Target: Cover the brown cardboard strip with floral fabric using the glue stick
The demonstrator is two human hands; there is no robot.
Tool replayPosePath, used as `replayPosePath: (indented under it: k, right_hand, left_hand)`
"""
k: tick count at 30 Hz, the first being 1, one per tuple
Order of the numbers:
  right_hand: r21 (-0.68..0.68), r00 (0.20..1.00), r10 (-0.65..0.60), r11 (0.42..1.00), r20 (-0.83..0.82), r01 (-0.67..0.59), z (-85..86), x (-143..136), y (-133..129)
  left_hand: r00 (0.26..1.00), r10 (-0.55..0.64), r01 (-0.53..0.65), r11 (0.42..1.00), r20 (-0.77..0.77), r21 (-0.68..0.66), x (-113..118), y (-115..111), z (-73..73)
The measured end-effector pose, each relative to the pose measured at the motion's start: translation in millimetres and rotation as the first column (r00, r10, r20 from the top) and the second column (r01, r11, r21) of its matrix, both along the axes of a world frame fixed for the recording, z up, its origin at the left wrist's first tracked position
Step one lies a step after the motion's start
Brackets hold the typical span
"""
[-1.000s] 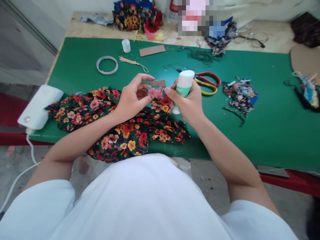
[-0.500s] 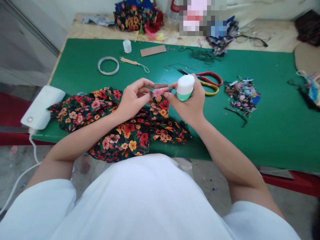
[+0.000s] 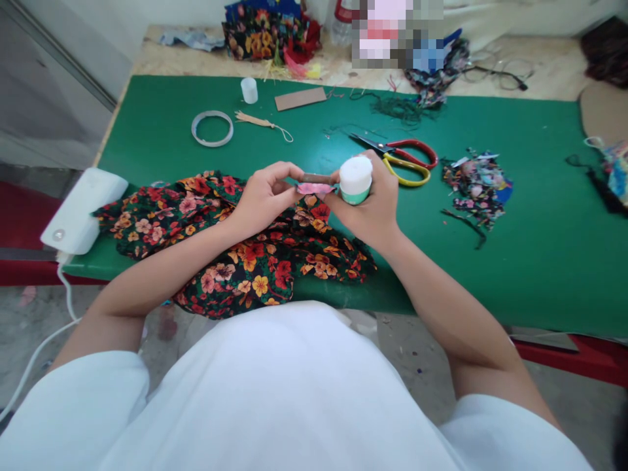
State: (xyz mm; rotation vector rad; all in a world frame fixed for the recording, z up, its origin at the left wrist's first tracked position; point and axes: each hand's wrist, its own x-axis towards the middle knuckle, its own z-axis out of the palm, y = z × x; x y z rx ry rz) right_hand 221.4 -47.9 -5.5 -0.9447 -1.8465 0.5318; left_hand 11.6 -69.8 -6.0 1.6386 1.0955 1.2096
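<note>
From where I stand, the small, flat, brown strip [image 3: 318,178] is up between the two hands, over the dark, crumpled cloth printed with red, pink and yellow flowers [image 3: 245,252] on the green table covering [image 3: 515,261]. The left hand [image 3: 260,201] has thumb and fingers narrowed on its left end; the right hand [image 3: 380,206] pinches near the other, while also cradling a white, rounded plastic tube with a green band [image 3: 356,175] against the palm. Just how those right fingertips close, I cannot tell. Along the strip's near side runs a narrow piece of pink-flowered fabric [image 3: 315,189]. I'd judge the strip very light and fairly stiff, like card, likely to crease if squeezed hard at the middle, so its two short ends look the best places to hold. The fabric looks thin and limp; it would probably wrinkle or slide unless pinched flat against the strip. The tube seems light too, but smooth and apt to roll in a loose palm, so a wrap around its body should suit it.
</note>
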Motion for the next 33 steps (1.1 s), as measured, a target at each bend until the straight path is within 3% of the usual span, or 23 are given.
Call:
replayPosePath:
  k: [4,12,21,26,33]
  right_hand:
    - [0.029,0.996,0.044,0.999,-0.08,-0.042,2.8,-2.1,1.3]
    - [-0.146,0.976,0.119,0.979,-0.181,-0.146,8.4,-4.0,-5.8]
    - [0.096,0.99,0.094,0.992,-0.11,-0.083,8.0,-2.8,-4.7]
    - [0.037,0.981,0.044,0.999,-0.187,-0.038,10.6,-7.6,-9.8]
    - [-0.049,0.978,0.061,0.996,-0.199,-0.072,16.8,-6.0,-10.9]
  left_hand:
    - [0.997,0.012,-0.003,0.992,-0.071,0.125,-2.8,2.2,-4.8]
    - [0.981,0.017,0.034,0.965,-0.195,0.259,2.2,-9.4,13.5]
    - [0.977,0.018,0.043,0.959,-0.214,0.279,-2.3,-4.6,7.7]
    - [0.979,-0.004,0.059,0.964,-0.205,0.259,0.5,-7.9,13.5]
    - [0.973,-0.003,0.072,0.954,-0.229,0.293,4.2,-5.9,17.6]
